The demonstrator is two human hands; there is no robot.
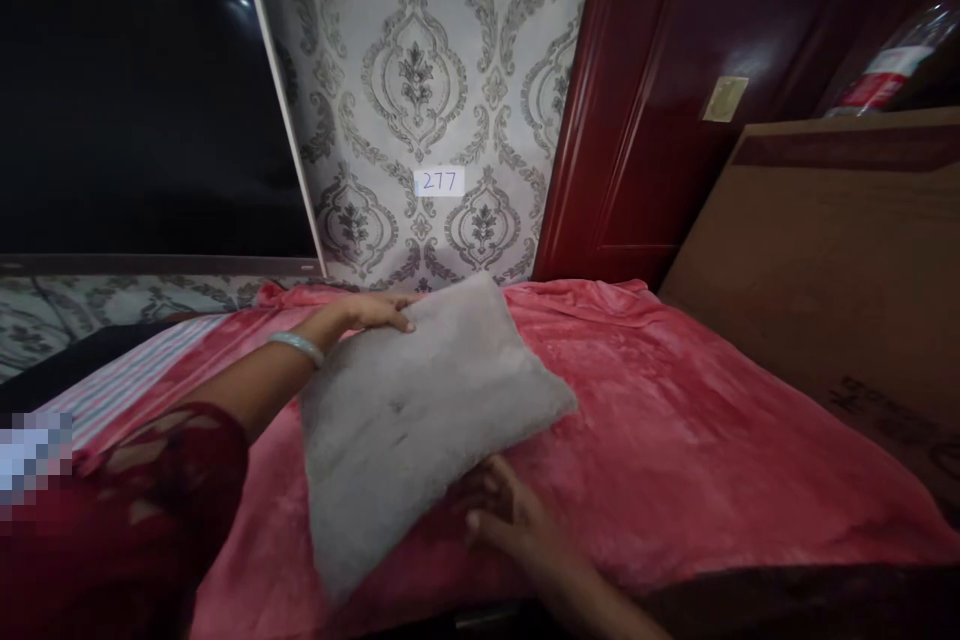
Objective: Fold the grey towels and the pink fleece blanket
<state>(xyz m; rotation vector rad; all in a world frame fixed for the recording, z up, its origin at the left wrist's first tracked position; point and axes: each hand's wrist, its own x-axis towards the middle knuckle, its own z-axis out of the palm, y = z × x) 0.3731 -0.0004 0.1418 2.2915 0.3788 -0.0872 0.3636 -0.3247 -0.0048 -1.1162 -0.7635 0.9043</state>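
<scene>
Head view, grey pillow (tilted) on pink blanket, left hand flat on its far edge, right hand open, fingers under its near edge.

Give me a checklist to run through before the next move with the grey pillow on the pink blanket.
1. Left hand on the far top edge of the soft grey square pillow: ok.
2. Right hand at the pillow's near lower edge, fingers partly under it: ok.
3. Pillow lifted off the pink plush blanket: cannot tell; it sits tilted.
4. Blanket smooth to the right of the pillow: ok, only slight wrinkles.
5. Brown cardboard box apart from the pillow: ok.
6. Firmness of either hand's grip: cannot tell.
</scene>
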